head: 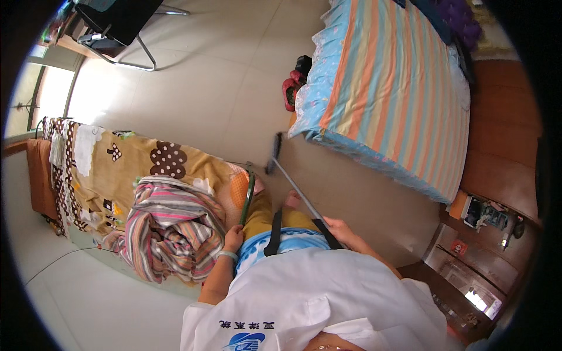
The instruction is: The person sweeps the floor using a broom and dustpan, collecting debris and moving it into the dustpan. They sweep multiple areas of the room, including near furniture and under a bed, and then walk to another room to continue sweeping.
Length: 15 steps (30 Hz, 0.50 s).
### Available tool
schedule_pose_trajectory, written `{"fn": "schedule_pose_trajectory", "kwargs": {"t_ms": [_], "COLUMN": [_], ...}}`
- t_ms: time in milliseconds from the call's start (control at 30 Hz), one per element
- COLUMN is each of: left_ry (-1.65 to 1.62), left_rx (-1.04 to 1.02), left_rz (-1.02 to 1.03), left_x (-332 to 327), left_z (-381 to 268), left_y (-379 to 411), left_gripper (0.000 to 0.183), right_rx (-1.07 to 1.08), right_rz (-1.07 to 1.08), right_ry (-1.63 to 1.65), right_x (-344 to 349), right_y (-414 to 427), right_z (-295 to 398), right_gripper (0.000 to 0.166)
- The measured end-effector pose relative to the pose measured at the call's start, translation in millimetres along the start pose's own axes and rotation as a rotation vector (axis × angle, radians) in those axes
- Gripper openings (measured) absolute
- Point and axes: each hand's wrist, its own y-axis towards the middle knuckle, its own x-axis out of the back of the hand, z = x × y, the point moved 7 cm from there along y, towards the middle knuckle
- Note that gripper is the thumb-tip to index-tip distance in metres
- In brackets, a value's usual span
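My right hand (342, 230) is closed around the upper end of a grey pole (298, 190). The pole slants down across the floor in front of my legs to a dark, blurred head (273, 153), like that of a broom or mop. On the other side, my left hand (234, 238) grips the green bar (248, 195) at the end of a narrow bed. A tan patterned blanket (131, 164) covers this bed, and a striped quilt (173, 228) lies bunched on it close to my left arm.
A large bed with a striped sheet (395, 96) stands ahead to the right, with red shoes (290, 93) beside it. A black chair (116, 26) is at the far left. Wooden furniture with a mirror (467, 274) and small items is on the right. The tiled floor (210, 96) runs between the beds.
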Motion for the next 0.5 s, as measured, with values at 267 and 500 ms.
{"fn": "schedule_pose_trajectory", "kwargs": {"t_ms": [267, 500], "left_ry": [-0.257, -0.301], "left_rx": [0.117, 0.139], "left_rz": [-0.1, -0.182], "left_x": [7.9, 3.2], "left_z": [58.3, 56.4], "left_y": [3.7, 3.0], "left_gripper": [0.027, 0.028], "right_rx": [-0.115, -0.017], "right_rz": [0.141, 0.078], "right_ry": [0.356, -0.201], "right_x": [-45.7, -2.7], "right_y": [113.0, 70.6], "right_z": [110.9, 143.9], "right_gripper": [0.057, 0.065]}}
